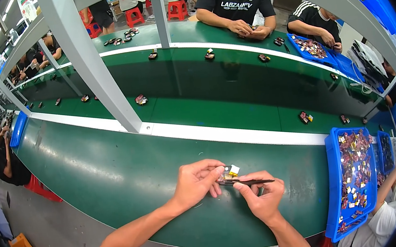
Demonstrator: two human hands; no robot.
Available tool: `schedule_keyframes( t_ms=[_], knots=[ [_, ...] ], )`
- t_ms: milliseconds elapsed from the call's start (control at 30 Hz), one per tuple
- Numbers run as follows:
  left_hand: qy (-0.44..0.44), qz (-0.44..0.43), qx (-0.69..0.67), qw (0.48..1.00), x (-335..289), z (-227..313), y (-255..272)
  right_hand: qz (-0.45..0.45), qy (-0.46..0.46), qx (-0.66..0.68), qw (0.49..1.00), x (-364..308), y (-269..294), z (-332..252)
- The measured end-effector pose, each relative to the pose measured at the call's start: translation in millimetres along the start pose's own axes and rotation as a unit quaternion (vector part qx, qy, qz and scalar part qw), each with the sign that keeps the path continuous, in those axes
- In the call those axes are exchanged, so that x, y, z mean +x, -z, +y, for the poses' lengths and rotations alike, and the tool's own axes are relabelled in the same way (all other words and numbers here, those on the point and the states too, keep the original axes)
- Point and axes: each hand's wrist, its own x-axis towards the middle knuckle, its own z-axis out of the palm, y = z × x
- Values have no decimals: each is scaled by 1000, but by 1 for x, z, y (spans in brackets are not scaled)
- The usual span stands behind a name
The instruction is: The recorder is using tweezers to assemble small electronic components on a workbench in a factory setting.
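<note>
Over the green table (pixel 139 164), my left hand (pixel 195 183) pinches a small dark electronic assembly (pixel 227 175) between thumb and fingers. A white and yellow piece (pixel 233 170) sticks up from its far side. My right hand (pixel 263 195) is closed on black tweezers (pixel 261 181), which point left. Their tips meet the near side of the assembly, close to my left fingertips. Fingers cover much of the assembly, so its inner parts cannot be made out.
A blue tray (pixel 334 181) of small wired parts stands at the right, beside a co-worker's arm (pixel 392 179). Beyond a white rail (pixel 199 134), a green conveyor belt (pixel 236 114) carries several small assemblies. A grey metal post (pixel 98 66) rises from the rail. Other people sit across the belt.
</note>
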Motion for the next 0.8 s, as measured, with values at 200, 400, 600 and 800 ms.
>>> schedule_keyframes(
  t_ms=[200,400,600,800],
  knots=[
    [6,0,0,1000,-1,2,1,-22,19,-19,999,2,-2,-7],
    [18,-18,14,1000,1,3,4,-29,47,-24,998,4,-1,-7],
    [66,-53,35,996,6,0,4,-52,136,-74,987,4,1,-3],
    [53,-37,67,996,2,0,-2,-55,189,-111,974,1,-3,-4]
  ],
)
